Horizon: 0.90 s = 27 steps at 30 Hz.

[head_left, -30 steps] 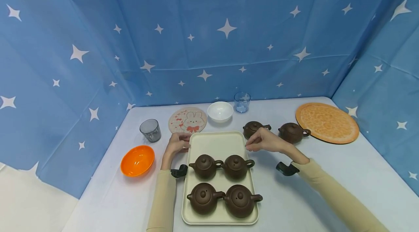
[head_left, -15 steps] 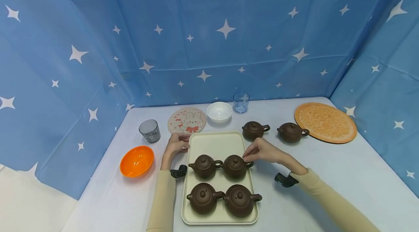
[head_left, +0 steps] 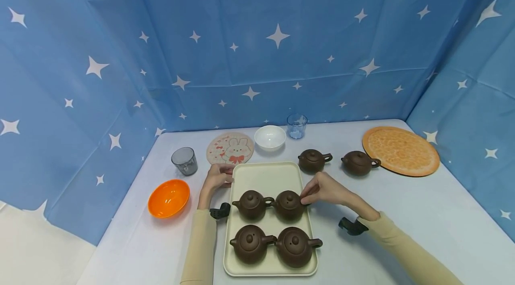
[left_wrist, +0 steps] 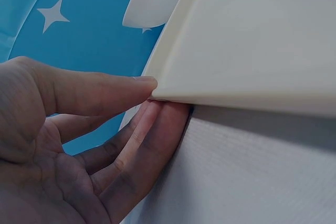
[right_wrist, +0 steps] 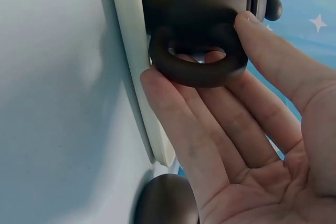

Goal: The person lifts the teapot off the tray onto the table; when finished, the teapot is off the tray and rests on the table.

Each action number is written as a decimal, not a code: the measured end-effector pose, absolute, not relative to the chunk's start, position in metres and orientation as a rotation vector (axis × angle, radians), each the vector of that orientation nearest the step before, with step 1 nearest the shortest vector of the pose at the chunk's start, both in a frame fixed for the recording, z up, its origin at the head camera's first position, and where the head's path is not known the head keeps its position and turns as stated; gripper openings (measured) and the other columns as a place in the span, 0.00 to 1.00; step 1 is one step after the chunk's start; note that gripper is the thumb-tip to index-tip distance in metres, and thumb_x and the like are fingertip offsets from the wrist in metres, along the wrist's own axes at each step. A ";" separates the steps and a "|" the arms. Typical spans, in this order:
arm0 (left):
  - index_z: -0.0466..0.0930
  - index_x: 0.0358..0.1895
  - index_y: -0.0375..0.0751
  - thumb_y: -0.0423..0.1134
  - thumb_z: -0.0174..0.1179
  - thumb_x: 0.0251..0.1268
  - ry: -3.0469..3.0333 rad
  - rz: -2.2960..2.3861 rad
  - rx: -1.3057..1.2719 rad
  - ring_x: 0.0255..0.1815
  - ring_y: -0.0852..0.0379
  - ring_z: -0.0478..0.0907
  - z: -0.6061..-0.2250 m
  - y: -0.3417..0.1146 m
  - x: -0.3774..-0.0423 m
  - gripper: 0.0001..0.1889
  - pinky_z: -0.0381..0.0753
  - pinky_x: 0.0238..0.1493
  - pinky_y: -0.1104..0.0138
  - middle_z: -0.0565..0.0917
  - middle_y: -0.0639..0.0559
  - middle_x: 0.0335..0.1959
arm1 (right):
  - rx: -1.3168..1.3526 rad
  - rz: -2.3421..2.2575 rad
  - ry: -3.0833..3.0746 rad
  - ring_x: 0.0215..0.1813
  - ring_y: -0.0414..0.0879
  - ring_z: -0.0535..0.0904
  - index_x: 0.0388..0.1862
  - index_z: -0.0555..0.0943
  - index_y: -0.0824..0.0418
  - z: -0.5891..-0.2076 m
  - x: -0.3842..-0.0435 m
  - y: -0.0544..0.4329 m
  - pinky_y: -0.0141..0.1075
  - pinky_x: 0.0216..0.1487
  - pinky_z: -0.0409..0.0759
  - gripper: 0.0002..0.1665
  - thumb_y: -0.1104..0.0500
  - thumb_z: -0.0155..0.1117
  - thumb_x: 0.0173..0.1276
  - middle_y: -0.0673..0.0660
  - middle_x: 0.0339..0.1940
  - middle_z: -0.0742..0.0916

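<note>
A cream tray lies on the table, bearing several dark brown teapots in two rows. My left hand pinches its left rim near the far corner; in the left wrist view the thumb is on top and fingers lie underneath. At the tray's right side, my right hand holds the handle of the far-right teapot, thumb above and fingers behind it. Beside that pot sits another teapot. The front row has a left teapot and a right teapot.
Beyond my right hand stand two more teapots, one nearer and one farther right, by a round pizza-patterned mat. Behind the tray are a rabbit mat, white bowl and blue glass. Left: grey glass, orange bowl.
My right hand has come down and nearer, from beside the tray's upper right edge to the far-right teapot's handle, which it now holds. My left hand stays on the tray rim.
</note>
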<state>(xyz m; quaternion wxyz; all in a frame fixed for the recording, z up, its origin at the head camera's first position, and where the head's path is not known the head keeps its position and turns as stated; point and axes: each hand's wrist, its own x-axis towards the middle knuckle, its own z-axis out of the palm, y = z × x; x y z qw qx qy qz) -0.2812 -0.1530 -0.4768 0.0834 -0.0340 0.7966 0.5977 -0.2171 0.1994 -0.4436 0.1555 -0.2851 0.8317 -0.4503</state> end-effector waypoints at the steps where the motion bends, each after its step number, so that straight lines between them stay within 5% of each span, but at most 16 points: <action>1: 0.78 0.55 0.28 0.17 0.56 0.48 2.378 1.781 -0.096 0.35 0.52 0.81 -0.477 -0.153 -0.281 0.25 0.86 0.31 0.61 0.81 0.34 0.43 | -0.812 -1.285 2.393 0.31 0.40 0.86 0.33 0.88 0.65 -0.444 -0.216 0.199 0.32 0.33 0.84 0.09 0.62 0.74 0.54 0.55 0.28 0.89; 27: 0.78 0.55 0.28 0.18 0.58 0.46 2.385 1.772 -0.102 0.36 0.52 0.82 -0.475 -0.152 -0.279 0.26 0.86 0.31 0.60 0.82 0.34 0.43 | -0.829 -1.292 2.475 0.30 0.43 0.86 0.30 0.89 0.64 -0.445 -0.210 0.197 0.30 0.31 0.83 0.05 0.63 0.73 0.55 0.55 0.26 0.89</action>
